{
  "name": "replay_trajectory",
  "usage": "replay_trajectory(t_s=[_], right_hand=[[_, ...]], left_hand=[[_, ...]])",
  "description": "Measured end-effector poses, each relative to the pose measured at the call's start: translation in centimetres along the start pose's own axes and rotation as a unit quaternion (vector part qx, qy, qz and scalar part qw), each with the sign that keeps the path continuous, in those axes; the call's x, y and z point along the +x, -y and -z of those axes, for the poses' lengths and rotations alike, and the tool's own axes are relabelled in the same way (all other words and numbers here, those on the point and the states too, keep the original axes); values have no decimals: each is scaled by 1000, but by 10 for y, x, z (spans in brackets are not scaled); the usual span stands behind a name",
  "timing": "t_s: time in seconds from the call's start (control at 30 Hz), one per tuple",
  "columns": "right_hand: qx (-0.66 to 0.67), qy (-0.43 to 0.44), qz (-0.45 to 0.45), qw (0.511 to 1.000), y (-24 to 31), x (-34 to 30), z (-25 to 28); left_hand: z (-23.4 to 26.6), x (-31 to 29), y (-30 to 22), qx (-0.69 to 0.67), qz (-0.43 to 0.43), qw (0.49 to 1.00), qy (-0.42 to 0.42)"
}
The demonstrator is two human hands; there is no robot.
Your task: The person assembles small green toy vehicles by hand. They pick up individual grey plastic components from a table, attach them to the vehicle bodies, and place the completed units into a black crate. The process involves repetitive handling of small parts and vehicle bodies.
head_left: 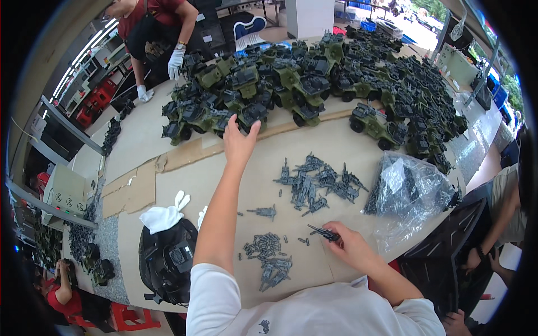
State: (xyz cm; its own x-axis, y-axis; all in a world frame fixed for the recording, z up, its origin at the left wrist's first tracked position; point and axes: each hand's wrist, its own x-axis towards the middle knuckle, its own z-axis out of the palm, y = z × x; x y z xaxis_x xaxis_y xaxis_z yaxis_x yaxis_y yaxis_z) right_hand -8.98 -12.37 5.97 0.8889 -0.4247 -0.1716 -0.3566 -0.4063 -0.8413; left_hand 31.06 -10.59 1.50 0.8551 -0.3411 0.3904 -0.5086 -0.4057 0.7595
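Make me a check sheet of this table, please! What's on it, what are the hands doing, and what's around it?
Surface: tan tabletop with torn cardboard on it.
Main things: piled green toy vehicles; a heap of dark grey toy gun parts; smaller grey pieces; a clear plastic bag with dark pieces inside.
Clutter: black bag with a white glove on top.
Left hand: open, at the vehicles' front edge; touching or not, cannot tell.
Right hand: holds a dark gun-shaped part.
Cables: nothing seen for certain.
Surroundings: a gloved co-worker across the table; a red stool at lower left.
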Motion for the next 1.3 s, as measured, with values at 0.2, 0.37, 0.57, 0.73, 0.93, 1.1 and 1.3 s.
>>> replay_trajectory(t_s=[0.2,0.37,0.57,0.73,0.93,1.1,1.3], right_hand=[[-310,-113,162,930,-54,-17,-13],[-234,-88,159,955,-53,-29,-8],[-77,-44,70,994,-48,-23,6],[293,-22,-65,954,-73,-17,13],[443,-63,-24,894,-66,-20,32],[612,-98,47,783,-27,25,50],[658,-75,50,748,39,95,38]], left_hand=[[-33,38,-22,-153,328,932,12],[-25,33,-35,14,77,989,-128],[-12,93,-98,64,164,983,-43],[-19,105,-80,-74,146,982,-97],[29,50,-100,-222,-77,942,-239],[75,-99,-145,-359,-110,918,-126],[75,-228,-148,-249,-326,905,-114]])
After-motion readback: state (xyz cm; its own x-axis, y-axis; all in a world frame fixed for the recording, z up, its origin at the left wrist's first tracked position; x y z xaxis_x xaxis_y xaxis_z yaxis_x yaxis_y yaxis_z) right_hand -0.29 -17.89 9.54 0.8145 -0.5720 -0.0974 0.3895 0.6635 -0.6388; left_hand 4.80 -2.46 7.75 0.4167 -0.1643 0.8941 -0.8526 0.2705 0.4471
